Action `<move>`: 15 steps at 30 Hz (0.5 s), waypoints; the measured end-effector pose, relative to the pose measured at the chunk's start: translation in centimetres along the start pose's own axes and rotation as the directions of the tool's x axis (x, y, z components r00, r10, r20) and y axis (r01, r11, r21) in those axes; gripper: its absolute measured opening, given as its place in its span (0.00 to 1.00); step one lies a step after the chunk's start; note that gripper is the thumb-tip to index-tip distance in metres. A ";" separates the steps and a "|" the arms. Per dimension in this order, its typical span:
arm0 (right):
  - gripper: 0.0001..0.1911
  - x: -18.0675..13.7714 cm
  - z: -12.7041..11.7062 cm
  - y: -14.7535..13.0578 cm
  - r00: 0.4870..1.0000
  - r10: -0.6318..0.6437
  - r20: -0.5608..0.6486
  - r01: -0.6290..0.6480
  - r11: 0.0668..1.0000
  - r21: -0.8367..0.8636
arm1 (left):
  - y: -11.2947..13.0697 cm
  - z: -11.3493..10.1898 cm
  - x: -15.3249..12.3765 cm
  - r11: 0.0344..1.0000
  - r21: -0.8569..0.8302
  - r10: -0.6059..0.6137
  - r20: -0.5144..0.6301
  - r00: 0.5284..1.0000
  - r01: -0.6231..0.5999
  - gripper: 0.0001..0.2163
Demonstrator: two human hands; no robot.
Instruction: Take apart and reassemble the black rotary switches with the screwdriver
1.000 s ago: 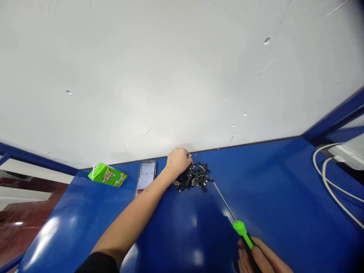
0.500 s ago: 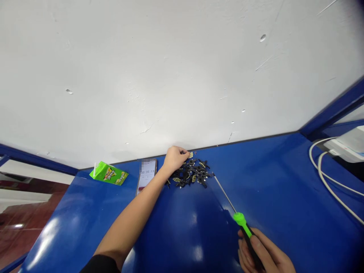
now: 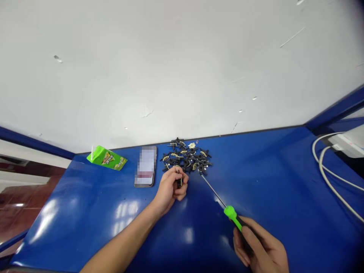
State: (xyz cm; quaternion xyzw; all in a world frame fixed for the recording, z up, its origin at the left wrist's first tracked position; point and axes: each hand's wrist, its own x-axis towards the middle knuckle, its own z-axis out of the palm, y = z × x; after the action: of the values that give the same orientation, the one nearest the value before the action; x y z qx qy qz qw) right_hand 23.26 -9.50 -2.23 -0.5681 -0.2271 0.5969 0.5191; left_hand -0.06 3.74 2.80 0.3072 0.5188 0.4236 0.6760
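My left hand pinches a small black plastic part with a brass-coloured edge, mostly covered by the fingers. Just beyond it spreads a pile of similar black parts with thin metal pieces on them. A pale yellowish metal piece lies at the far side of the pile. Wrapped around the black and green handle of a screwdriver is my right hand. The screwdriver's shaft points forward and left, its tip by the near right edge of the pile.
On the blue table, a phone lies left of the pile, with a green drink carton farther left. White cables and a white box are at the right. A white wall rises behind.
My left hand has come back from the far side of the pile with a black part in its fingers. The screwdriver has shifted slightly left. The view has tilted a little.
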 end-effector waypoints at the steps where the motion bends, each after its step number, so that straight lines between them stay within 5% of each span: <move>1: 0.25 -0.3 0.0 0.0 1.000 -0.017 0.001 0.017 0.999 -0.031 | -0.6 0.0 -0.5 0.998 -0.054 -0.017 0.033 0.999 0.018 0.12; 15: 0.18 -1.9 -4.7 1.2 0.939 -0.339 -0.050 0.265 0.812 -0.520 | -3.7 -1.3 -2.2 0.879 -0.358 -0.156 0.406 0.900 0.314 0.14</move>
State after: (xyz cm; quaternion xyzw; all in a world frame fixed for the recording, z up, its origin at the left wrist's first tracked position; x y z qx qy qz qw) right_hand 26.78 -13.05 -3.57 -0.6812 -0.4259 0.3844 0.4549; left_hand -0.57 0.03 0.24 0.1634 0.3158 0.3726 0.8572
